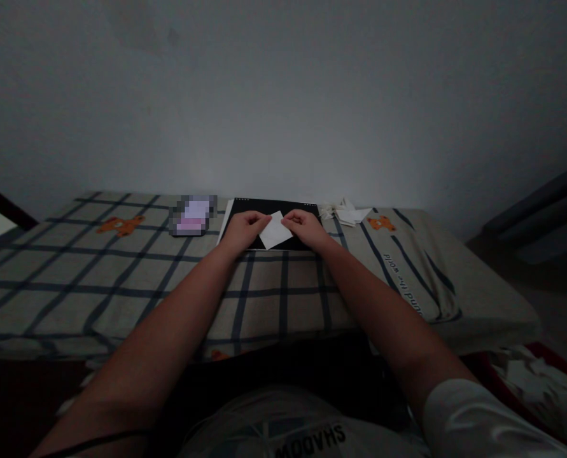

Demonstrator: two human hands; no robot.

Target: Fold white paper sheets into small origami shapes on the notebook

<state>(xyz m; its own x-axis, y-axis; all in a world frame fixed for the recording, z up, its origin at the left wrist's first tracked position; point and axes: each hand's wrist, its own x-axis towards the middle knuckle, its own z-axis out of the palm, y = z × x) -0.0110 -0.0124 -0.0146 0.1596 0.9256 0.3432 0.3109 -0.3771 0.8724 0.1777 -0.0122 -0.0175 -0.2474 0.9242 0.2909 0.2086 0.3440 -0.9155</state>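
A small white sheet of paper point(275, 234), turned like a diamond, lies over a black board or calendar back point(264, 206) with punched holes along its far edge. My left hand point(243, 230) pinches the paper's left corner between thumb and forefinger. On the other side, my right hand point(307, 228) has its thumb and forefinger closed on the right corner. Both wrists rest close to the board's near edge. Just right of the board sits a white folded paper piece point(352, 212), with smaller folded bits beside it.
A checked cloth with bear prints covers the table point(135, 273). Left of the board lies a phone-like thing point(192, 216), its surface blurred out. A pale wall point(283, 108) rises behind. At the lower right stands a red container point(550, 356) with white paper pieces in it.
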